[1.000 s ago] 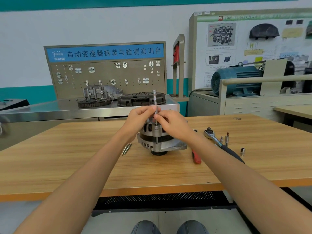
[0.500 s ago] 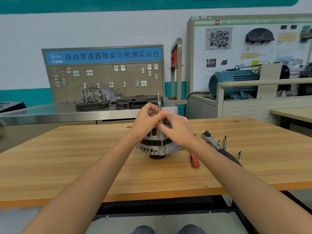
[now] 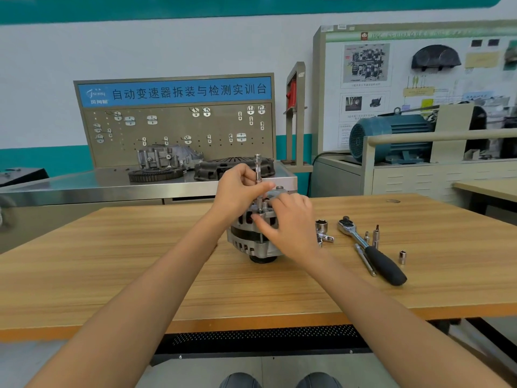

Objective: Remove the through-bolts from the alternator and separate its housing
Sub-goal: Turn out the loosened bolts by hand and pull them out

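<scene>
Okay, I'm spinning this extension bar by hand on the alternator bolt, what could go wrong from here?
1. The extension bar stands tall and the left hand pinches it only at mid-height; it may tilt and slip off the bolt head.
2. The alternator stands on its narrow pulley end, steadied only by the right hand; side force could tip it.
3. The small socket and other loose bits by the ratchet could be knocked and roll away.

Matt cast-metal alternator [image 3: 253, 242], glossy chrome ratchet [image 3: 353, 233] with seemingly rubbery black grip, smooth wood-grain table [image 3: 112, 261]
</scene>
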